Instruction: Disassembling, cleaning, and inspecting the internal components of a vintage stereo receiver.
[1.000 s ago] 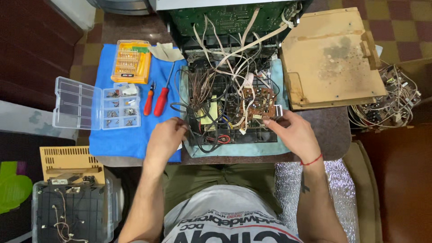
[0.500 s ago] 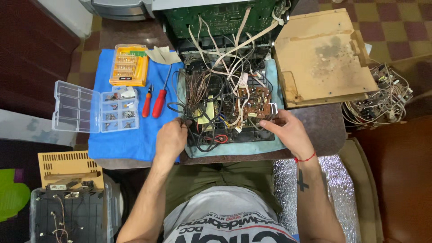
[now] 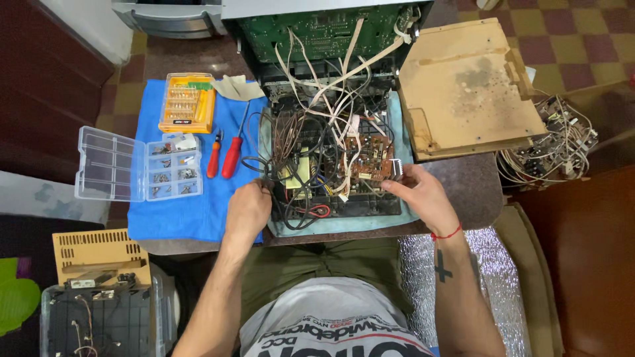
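Wires (image 3: 317, 142) fill the open box (image 3: 334, 165) in front of us. We see the left hand (image 3: 247, 210) gripping the box's left edge, fingers curled tight. The right hand (image 3: 423, 195) pinches the brown board (image 3: 367, 162) inside. Two red screwdrivers (image 3: 225, 155) lie left of the box.

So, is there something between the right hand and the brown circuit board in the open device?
Nothing visible is between them. The right hand is at the right edge of the brown circuit board, its fingers at the small metal part there. The tangle of wires lies over the board's left and upper side, away from the hand.
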